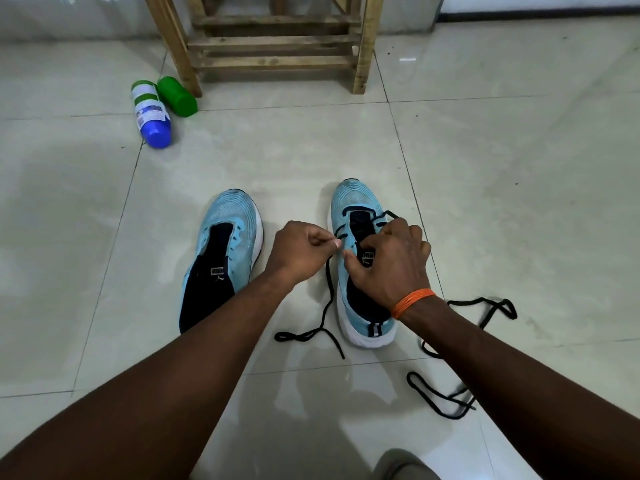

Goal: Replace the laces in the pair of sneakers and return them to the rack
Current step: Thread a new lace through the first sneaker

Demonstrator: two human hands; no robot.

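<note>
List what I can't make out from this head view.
Head view:
Upper eyelets of the right sneaker: covered by the right hand.
Course of the loose black lace: under the right forearm.
Wooden rack: top cut off by frame edge.
Blue-capped bottle label print: too small.

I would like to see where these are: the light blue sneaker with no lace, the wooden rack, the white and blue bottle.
Light blue sneaker with no lace (239,214): head view, toe mesh.
Wooden rack (273,62): head view, lowest front slat.
White and blue bottle (149,107): head view, paper label.
</note>
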